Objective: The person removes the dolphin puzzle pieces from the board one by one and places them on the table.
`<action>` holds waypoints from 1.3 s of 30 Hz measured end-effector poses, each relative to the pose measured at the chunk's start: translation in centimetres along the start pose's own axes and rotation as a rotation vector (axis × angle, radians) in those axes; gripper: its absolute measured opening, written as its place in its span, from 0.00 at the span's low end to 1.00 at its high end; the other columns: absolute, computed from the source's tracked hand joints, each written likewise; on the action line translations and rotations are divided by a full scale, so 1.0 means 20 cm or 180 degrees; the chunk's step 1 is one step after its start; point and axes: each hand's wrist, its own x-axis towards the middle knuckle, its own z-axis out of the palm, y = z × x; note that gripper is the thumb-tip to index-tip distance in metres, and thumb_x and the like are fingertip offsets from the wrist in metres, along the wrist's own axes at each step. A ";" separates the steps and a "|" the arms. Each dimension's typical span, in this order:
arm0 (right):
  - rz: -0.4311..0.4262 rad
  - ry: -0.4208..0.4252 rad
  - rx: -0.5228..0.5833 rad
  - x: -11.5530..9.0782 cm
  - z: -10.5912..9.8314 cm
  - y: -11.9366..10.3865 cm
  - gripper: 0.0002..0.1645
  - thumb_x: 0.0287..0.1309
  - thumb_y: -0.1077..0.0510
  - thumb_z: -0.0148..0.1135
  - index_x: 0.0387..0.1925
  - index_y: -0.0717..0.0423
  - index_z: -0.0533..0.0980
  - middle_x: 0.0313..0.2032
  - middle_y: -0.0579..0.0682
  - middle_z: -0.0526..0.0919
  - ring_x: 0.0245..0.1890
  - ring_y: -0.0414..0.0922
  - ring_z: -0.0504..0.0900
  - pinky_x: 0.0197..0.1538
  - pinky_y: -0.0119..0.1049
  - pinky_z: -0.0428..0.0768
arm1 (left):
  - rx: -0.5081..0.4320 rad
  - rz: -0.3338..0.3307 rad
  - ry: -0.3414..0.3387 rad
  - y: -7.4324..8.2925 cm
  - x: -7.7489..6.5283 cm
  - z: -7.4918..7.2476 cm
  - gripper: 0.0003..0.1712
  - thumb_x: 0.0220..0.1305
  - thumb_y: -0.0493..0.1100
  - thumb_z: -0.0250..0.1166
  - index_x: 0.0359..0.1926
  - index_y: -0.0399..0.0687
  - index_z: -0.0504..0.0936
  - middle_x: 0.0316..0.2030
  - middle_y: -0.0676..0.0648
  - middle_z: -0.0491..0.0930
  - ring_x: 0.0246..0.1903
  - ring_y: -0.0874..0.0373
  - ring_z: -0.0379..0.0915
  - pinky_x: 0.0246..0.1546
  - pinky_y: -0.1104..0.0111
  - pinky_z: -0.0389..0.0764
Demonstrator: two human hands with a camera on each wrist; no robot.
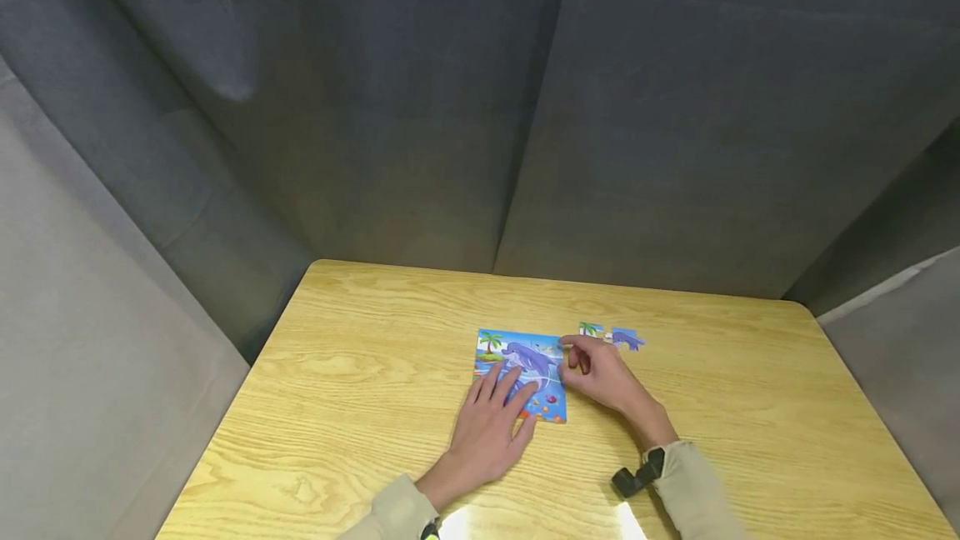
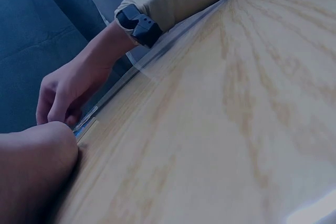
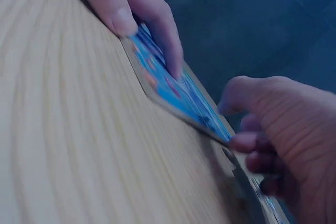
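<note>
In the head view, a dolphin puzzle (image 1: pixel 530 355) lies flat at the middle of the wooden table (image 1: pixel 360 373). The left hand (image 1: pixel 489 433) rests upon its near left part, fingers extended and spread, grasping nothing. The right hand (image 1: pixel 607 375) is at the right edge, with bent thumb and forefinger touching there; I cannot tell if they pinch a piece. Just beyond this hand, to the far right, lie loose printed pieces (image 1: pixel 628 340), showing a palm and a dolphin.

In the left wrist view, the right hand bends downward at the far left, and a black device (image 2: pixel 139 25) sits at its sleeve cuff.

In the right wrist view, the left thumb touches the puzzle's border, and one finger rests on its surface.
</note>
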 end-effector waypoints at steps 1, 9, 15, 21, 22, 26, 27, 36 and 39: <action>0.0046 -0.0081 -0.0029 0.01 0.01 -0.01 0.25 0.55 0.60 0.75 0.54 0.67 0.81 0.29 0.48 0.80 0.24 0.37 0.70 0.29 0.31 0.72 | -0.0006 0.0001 -0.0016 0.00 0.00 0.00 0.29 0.80 0.59 0.47 0.75 0.60 0.70 0.76 0.44 0.65 0.78 0.39 0.53 0.73 0.44 0.62; 0.0364 -0.0331 -0.0290 0.07 0.06 -0.05 0.29 0.57 0.52 0.74 0.56 0.63 0.79 0.26 0.44 0.75 0.23 0.36 0.68 0.30 0.33 0.69 | 0.0033 -0.0021 -0.0142 -0.02 -0.01 0.00 0.31 0.81 0.61 0.43 0.77 0.61 0.68 0.78 0.45 0.62 0.79 0.40 0.49 0.75 0.45 0.59; 0.0489 -0.0390 -0.0244 0.09 0.06 -0.07 0.29 0.57 0.50 0.73 0.56 0.62 0.79 0.25 0.42 0.73 0.22 0.37 0.68 0.29 0.32 0.69 | 0.0079 -0.0018 -0.0148 -0.02 -0.01 -0.01 0.30 0.81 0.61 0.44 0.77 0.61 0.69 0.78 0.45 0.62 0.79 0.40 0.50 0.75 0.46 0.59; 0.0562 -0.0396 -0.0248 0.09 0.06 -0.06 0.29 0.56 0.50 0.73 0.55 0.61 0.79 0.25 0.42 0.73 0.22 0.38 0.68 0.29 0.33 0.69 | 0.0084 -0.0019 -0.0143 -0.01 0.00 -0.02 0.30 0.81 0.61 0.43 0.77 0.60 0.69 0.78 0.45 0.62 0.79 0.40 0.50 0.75 0.46 0.59; 0.0582 -0.0394 -0.0259 0.08 0.06 -0.06 0.27 0.56 0.50 0.73 0.53 0.59 0.79 0.24 0.42 0.73 0.22 0.38 0.68 0.28 0.33 0.69 | 0.0080 -0.0023 -0.0150 0.00 0.00 -0.02 0.30 0.81 0.61 0.43 0.77 0.60 0.69 0.78 0.45 0.62 0.79 0.40 0.50 0.75 0.46 0.59; 0.0627 -0.0420 -0.0276 0.07 0.07 -0.06 0.18 0.55 0.51 0.71 0.45 0.54 0.80 0.25 0.43 0.72 0.22 0.38 0.68 0.28 0.33 0.67 | 0.0046 -0.0027 -0.0151 0.01 0.00 -0.02 0.30 0.81 0.61 0.44 0.77 0.60 0.69 0.78 0.45 0.62 0.79 0.39 0.50 0.75 0.46 0.60; 0.0610 -0.0414 -0.0256 0.07 0.07 -0.06 0.17 0.55 0.52 0.71 0.44 0.54 0.80 0.26 0.43 0.72 0.22 0.38 0.67 0.28 0.32 0.67 | 0.0024 -0.0028 -0.0155 0.01 0.00 -0.02 0.30 0.82 0.61 0.44 0.77 0.61 0.69 0.78 0.45 0.62 0.79 0.39 0.50 0.75 0.46 0.60; 0.0497 -0.0345 -0.0167 0.07 0.08 -0.08 0.29 0.59 0.53 0.71 0.58 0.64 0.77 0.27 0.45 0.73 0.23 0.39 0.68 0.28 0.33 0.68 | -0.0057 -0.0057 -0.0202 0.01 0.00 -0.02 0.30 0.81 0.60 0.45 0.77 0.60 0.69 0.78 0.45 0.61 0.80 0.39 0.48 0.75 0.45 0.58; 0.0474 -0.0310 -0.0225 0.07 0.08 -0.08 0.28 0.60 0.52 0.71 0.57 0.63 0.78 0.27 0.45 0.73 0.23 0.39 0.68 0.28 0.33 0.68 | -0.0052 -0.0051 -0.0150 0.01 0.00 -0.03 0.30 0.81 0.60 0.45 0.76 0.60 0.70 0.78 0.44 0.62 0.79 0.39 0.49 0.75 0.45 0.59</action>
